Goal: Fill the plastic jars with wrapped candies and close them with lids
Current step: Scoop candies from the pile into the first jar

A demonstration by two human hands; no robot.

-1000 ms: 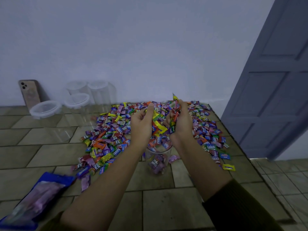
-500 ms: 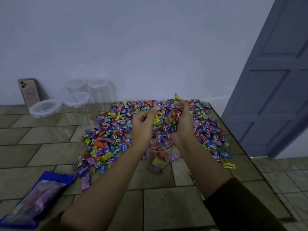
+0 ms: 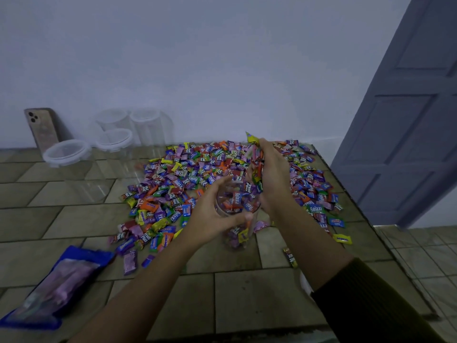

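A pale wall (image 3: 197, 58) fills the far side, and a grey-blue door (image 3: 408, 120) stands at the right. Below them is a tiled table (image 3: 235, 293) that reaches from the near edge to the wall. A wide pile of wrapped candies (image 3: 173, 189) in many colours covers the far right part of the table. A blue bag (image 3: 57, 285) lies flat at the near left. Four closed jars (image 3: 71, 164) of clear plastic with pale lids stand at the far left, close together, and a phone (image 3: 43, 129) leans on the wall just beside them.

The open jar (image 3: 236, 240) stands upright at the near edge of the pile, between the two hands, and it is partly filled with candies. The left hand (image 3: 212, 219) is curved round its upper part, with the thumb on the near side and the fingers on the far side; it seems to hold the jar, but the clear plastic makes the contact hard to see. The right hand (image 3: 272, 179) is closed round a handful of candies (image 3: 256, 167) just above the right side of the jar's mouth. One yellow candy (image 3: 342, 238) lies alone near the right edge of the table.
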